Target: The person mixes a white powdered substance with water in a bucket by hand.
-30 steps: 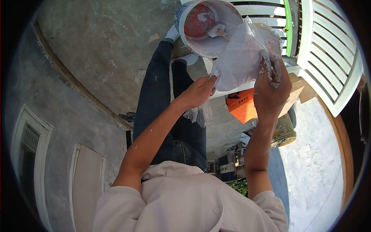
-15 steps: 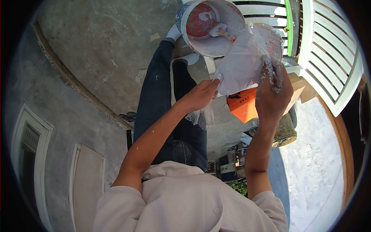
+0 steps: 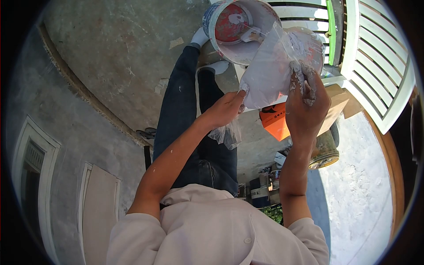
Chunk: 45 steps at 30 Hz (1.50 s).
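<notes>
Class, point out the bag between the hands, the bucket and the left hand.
Bag [image 3: 265, 81]: head view, middle of its plastic.
Bucket [image 3: 266, 17]: head view, inner wall.
Left hand [image 3: 224, 108]: head view, back of the hand.

Grey wall [image 3: 66, 132], stained grey floor [image 3: 112, 66]

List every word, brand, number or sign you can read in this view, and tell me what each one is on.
No text reads clearly.
Orange box: black print and a row of small dark marks, too small to read.
Dark container with a pale label: a few letters, too blurred to read.
Bucket: blue markings outside, no legible letters.
Plastic bag: no lettering visible.
</notes>
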Each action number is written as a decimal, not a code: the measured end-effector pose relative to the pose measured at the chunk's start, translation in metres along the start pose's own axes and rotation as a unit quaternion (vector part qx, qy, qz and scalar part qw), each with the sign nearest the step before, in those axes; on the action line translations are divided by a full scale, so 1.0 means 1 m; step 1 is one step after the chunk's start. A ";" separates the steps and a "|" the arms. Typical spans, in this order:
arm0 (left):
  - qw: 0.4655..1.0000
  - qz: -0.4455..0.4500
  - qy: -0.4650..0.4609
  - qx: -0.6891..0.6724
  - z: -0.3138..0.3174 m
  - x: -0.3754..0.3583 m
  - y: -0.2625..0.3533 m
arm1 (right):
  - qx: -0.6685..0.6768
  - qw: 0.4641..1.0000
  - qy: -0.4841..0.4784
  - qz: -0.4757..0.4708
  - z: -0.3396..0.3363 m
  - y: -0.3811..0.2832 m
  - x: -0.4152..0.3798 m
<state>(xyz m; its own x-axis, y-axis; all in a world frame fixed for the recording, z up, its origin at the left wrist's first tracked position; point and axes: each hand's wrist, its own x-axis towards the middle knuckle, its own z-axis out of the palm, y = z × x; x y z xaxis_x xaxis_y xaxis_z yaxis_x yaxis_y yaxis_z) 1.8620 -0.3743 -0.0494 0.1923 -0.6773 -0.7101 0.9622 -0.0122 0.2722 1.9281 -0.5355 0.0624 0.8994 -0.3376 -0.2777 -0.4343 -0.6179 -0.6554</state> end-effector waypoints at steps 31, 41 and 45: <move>0.998 -0.045 -0.015 -0.037 -0.004 -0.005 0.000 | -0.028 0.998 -0.044 -0.018 -0.002 -0.001 -0.002; 0.999 -0.046 -0.016 -0.022 0.004 -0.001 0.000 | 0.011 1.000 -0.007 -0.006 -0.003 0.005 -0.001; 0.998 -0.035 -0.042 -0.018 0.009 0.008 0.006 | -0.001 1.000 0.006 0.013 -0.009 -0.001 0.007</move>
<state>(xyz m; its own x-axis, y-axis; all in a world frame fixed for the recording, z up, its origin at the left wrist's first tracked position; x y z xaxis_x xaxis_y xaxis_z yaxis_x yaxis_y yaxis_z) 1.8671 -0.3867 -0.0476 0.1088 -0.7357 -0.6685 0.9793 -0.0362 0.1991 1.9342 -0.5431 0.0677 0.8874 -0.3623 -0.2850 -0.4570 -0.6108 -0.6465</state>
